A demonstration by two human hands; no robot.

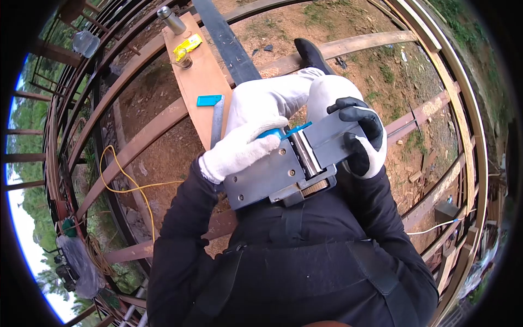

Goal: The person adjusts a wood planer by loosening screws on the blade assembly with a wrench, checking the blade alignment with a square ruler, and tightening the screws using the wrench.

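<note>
An electric planer (261,177) lies upside down across my lap, its grey base plate facing up and the shiny cutter drum (306,155) showing in the gap. My left hand (245,148), in a white glove, is closed over the planer's far edge beside a blue part of its body. At the other end, my right hand (366,139), in a white glove with black-coated fingers, grips the front plate. Just left of my knee, a try square (217,117) with a blue stock rests on a wooden board (190,82).
On the same board are a steel flask (171,22), a yellow packet (188,47) and a glass cup (184,60). A yellow cord (128,191) runs along the left. Wooden beams (133,152) cross over bare ground, and a plastic jug (86,43) stands at the upper left.
</note>
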